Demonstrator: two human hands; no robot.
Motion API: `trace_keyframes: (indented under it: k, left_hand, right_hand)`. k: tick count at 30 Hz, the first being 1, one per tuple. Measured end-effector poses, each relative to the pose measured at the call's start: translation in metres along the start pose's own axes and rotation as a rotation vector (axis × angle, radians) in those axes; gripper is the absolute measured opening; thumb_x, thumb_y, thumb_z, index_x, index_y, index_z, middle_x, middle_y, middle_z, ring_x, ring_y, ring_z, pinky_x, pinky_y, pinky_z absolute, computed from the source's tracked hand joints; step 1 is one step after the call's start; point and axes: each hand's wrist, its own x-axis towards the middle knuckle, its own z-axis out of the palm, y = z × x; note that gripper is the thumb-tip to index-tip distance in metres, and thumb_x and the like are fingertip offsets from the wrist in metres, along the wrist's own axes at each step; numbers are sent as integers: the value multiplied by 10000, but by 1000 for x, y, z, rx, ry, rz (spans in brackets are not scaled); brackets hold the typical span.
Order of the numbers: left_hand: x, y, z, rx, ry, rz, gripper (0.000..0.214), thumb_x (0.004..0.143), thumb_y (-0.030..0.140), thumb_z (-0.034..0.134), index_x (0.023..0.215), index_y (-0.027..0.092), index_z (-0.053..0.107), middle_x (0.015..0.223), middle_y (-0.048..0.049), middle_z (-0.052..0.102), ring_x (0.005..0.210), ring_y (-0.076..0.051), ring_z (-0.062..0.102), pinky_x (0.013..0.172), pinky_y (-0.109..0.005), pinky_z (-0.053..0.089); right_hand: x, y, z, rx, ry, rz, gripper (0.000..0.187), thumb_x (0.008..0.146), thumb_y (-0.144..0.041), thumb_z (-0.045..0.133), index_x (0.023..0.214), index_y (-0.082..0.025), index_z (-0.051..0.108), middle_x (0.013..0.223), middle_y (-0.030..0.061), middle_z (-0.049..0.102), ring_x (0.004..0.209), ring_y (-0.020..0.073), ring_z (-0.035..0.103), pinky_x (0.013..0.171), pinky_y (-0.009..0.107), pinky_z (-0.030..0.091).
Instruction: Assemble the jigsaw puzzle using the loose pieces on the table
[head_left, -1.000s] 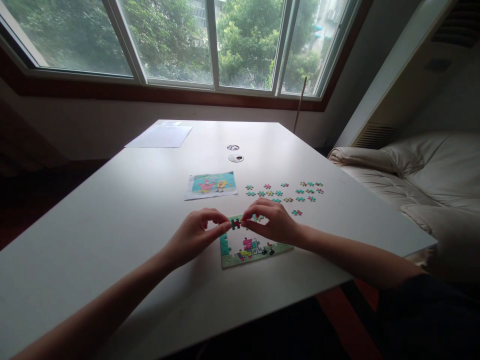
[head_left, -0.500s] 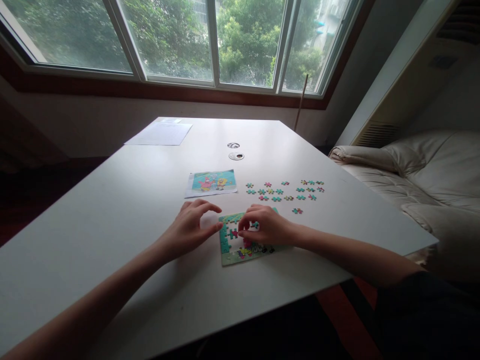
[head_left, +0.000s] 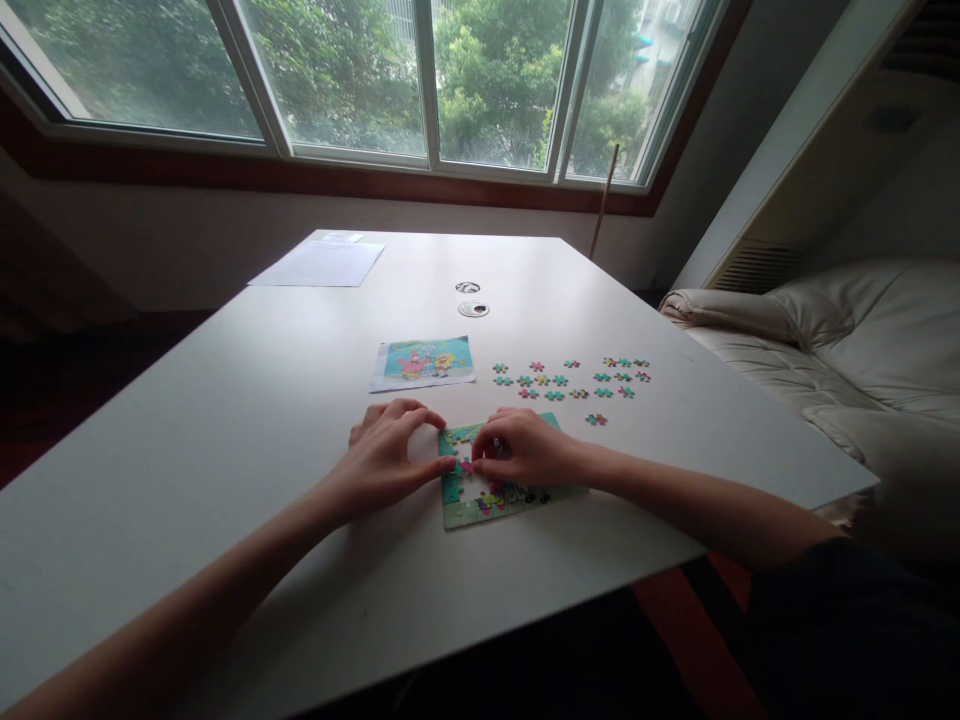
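Observation:
A small jigsaw puzzle board [head_left: 480, 505] lies near the front edge of the white table [head_left: 262, 420], partly filled along its left and lower sides. My left hand [head_left: 386, 460] rests at the board's left edge, fingers spread, fingertips touching the frame. My right hand [head_left: 525, 450] lies over the board's upper part, fingers curled and pinched on a puzzle piece [head_left: 466, 466] pressed down against the board. Most of the board's top is hidden under that hand.
A reference picture [head_left: 424, 362] lies beyond the board. Several loose puzzle pieces [head_left: 570, 380] are scattered to the right. A sheet of paper [head_left: 319, 265] and two round cable holes [head_left: 472, 308] sit farther back. A cream sofa [head_left: 847, 350] stands right of the table.
Both hands came down from holding one piece together in the air. The left hand let go and settled at the board's edge. The right hand carried the piece onto the board.

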Motion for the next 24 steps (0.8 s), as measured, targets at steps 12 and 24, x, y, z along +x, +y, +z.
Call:
trace_keyframes:
  k: [12, 24]
  left_hand:
    - [0, 4, 2, 62, 15, -43, 437, 668, 581, 630, 1003, 301, 615, 1187, -45, 523, 1141, -332, 396, 903, -484, 329]
    - [2, 3, 3, 56, 2, -47, 467, 661, 606, 625, 1016, 302, 615, 1206, -42, 514, 1147, -341, 395, 910, -491, 326]
  right_hand:
    - [-2, 0, 1, -30, 8, -85, 25, 736, -144, 653, 752, -145, 673, 667, 11, 582, 642, 108, 510, 677, 224, 419]
    - [-5, 2, -5, -73, -38, -146, 106, 797, -179, 603, 811, -168, 707, 732, 40, 624, 694, 126, 547, 719, 248, 440]
